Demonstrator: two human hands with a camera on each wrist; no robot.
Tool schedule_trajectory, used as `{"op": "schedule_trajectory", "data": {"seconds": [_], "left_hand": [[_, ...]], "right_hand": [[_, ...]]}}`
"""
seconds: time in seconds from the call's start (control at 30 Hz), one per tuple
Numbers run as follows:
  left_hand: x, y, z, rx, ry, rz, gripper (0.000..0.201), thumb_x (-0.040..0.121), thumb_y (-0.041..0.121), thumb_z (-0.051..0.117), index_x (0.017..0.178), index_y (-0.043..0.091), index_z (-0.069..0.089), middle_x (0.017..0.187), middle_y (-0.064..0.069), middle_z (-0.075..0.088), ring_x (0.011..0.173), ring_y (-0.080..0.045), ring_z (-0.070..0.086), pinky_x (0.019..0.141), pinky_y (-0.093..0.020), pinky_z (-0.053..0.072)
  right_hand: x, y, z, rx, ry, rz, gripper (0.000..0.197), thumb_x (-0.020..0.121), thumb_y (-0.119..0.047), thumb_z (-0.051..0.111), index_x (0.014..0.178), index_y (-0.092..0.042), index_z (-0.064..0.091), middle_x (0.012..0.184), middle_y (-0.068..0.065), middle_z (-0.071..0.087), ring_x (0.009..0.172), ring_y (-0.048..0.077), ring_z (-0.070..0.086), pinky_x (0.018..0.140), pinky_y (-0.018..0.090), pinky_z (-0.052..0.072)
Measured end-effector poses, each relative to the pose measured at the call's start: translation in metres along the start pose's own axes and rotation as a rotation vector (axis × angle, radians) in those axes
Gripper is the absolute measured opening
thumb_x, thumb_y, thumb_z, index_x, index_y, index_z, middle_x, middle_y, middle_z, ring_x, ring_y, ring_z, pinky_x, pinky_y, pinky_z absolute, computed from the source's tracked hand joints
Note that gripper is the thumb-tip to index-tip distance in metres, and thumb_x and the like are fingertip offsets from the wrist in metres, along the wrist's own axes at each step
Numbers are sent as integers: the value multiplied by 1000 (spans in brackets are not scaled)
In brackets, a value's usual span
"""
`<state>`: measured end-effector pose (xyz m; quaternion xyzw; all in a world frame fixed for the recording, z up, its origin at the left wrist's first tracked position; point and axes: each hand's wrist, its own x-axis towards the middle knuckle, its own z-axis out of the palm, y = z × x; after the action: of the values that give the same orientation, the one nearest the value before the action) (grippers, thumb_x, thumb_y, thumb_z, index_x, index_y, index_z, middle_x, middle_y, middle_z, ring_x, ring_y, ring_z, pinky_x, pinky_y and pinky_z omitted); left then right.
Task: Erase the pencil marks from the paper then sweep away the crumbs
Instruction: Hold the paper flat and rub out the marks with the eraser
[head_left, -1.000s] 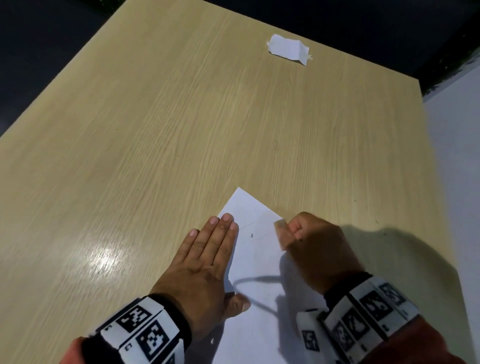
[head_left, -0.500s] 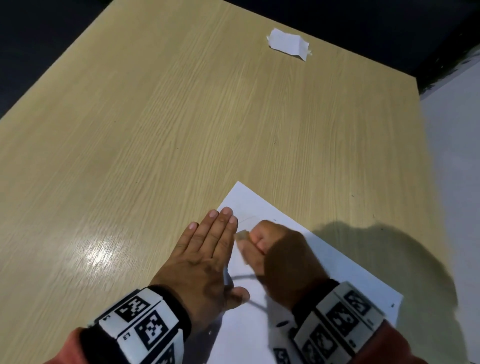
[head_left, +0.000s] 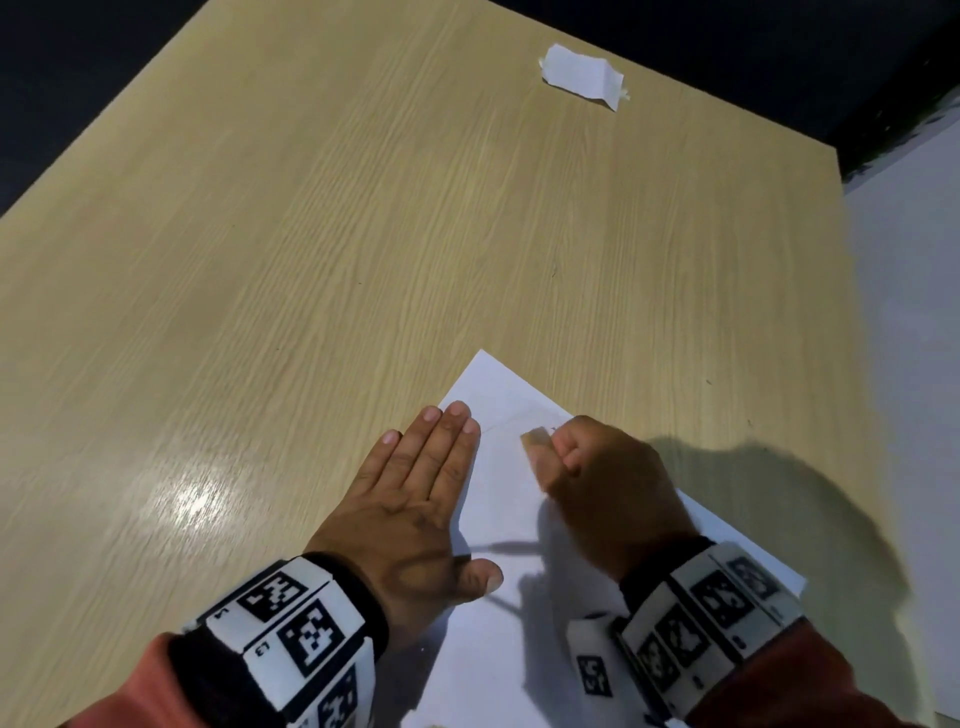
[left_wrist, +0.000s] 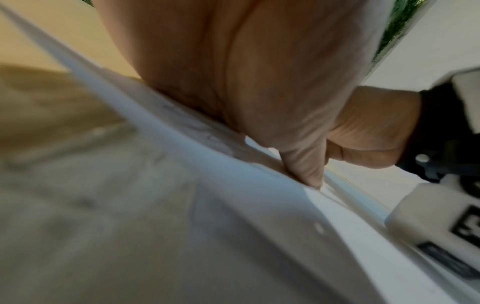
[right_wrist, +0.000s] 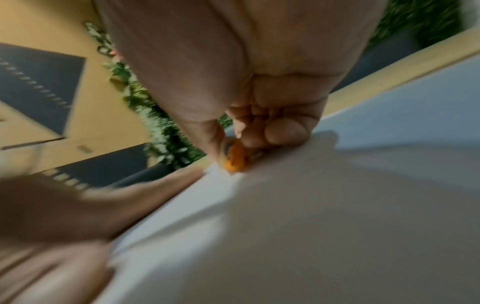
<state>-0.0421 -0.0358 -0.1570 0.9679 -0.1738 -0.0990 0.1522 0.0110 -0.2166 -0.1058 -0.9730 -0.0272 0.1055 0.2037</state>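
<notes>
Currently left hand (head_left: 415, 499) flat, fingers straight, pinning paper (head_left: 519, 649) on table (head_left: 363, 234); right hand (head_left: 597, 483) pinching eraser (right_wrist: 235, 161) against faint marks near far corner; hard strokes could crumple or tear the sheet.

Seen from beneath, the left hand (left_wrist: 233, 82) fills the upper middle, its palm pressed down flat on the white paper (left_wrist: 259, 246). The thumb (left_wrist: 306, 164) points downward, its tip touching the sheet. Faint, blurred pencil marks (left_wrist: 192, 123) lie on the paper just under the edge of the palm. To the left of the hand the tan bench (left_wrist: 52, 113) shows, partly shadowed. Beyond the thumb, to the right, the right hand (left_wrist: 369, 131) sits close above the paper, with its black-and-white wrist band (left_wrist: 441, 205) behind.
</notes>
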Motion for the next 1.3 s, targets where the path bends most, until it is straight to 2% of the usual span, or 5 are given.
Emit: {"op": "schedule_trajectory", "data": {"seconds": [0.27, 0.67, 0.83, 1.1, 1.3], "left_hand": [[0, 0, 1, -10, 14, 13, 103, 76, 79, 31, 145, 3, 31, 153, -12, 28, 140, -21, 22, 107, -42, 17], [-23, -3, -6, -8, 9, -144, 104, 80, 82, 19, 143, 1, 36, 151, -12, 33, 138, -21, 28, 103, -46, 22], [-24, -3, -3, 19, 1, -115, 116, 66, 87, 37, 144, 1, 34, 153, -13, 29, 139, -26, 28, 104, -51, 21], [-22, -1, -5, -14, -6, -142, 124, 53, 87, 45, 143, 2, 38, 151, -12, 33, 137, -24, 31, 103, -52, 22], [-22, 0, -5, -8, -5, -132, 123, 54, 86, 46, 142, 1, 38, 152, -13, 32, 138, -24, 29, 103, -51, 21]], "right_hand": [[-7, -16, 9, 44, 8, -103, 43, 91, -42, 51, 60, -13, 45, 53, -1, 45, 51, 15, 39, 55, 28, 31], [0, 0, -3, 118, -26, 70, 27, 91, -34, 51, 74, -13, 55, 67, 2, 57, 60, 17, 48, 52, 19, 34], [-2, -47, 22, 67, 76, -214, 36, 92, -41, 48, 66, -16, 45, 61, 0, 47, 59, 18, 41, 60, 29, 36], [22, 8, 2, 58, 293, -123, 39, 88, -32, 56, 56, -13, 43, 47, 1, 39, 46, 25, 40, 47, 32, 43], [0, -37, 29, 74, 145, -258, 36, 90, -37, 49, 60, -16, 47, 53, 1, 46, 52, 19, 41, 53, 27, 36]]}}
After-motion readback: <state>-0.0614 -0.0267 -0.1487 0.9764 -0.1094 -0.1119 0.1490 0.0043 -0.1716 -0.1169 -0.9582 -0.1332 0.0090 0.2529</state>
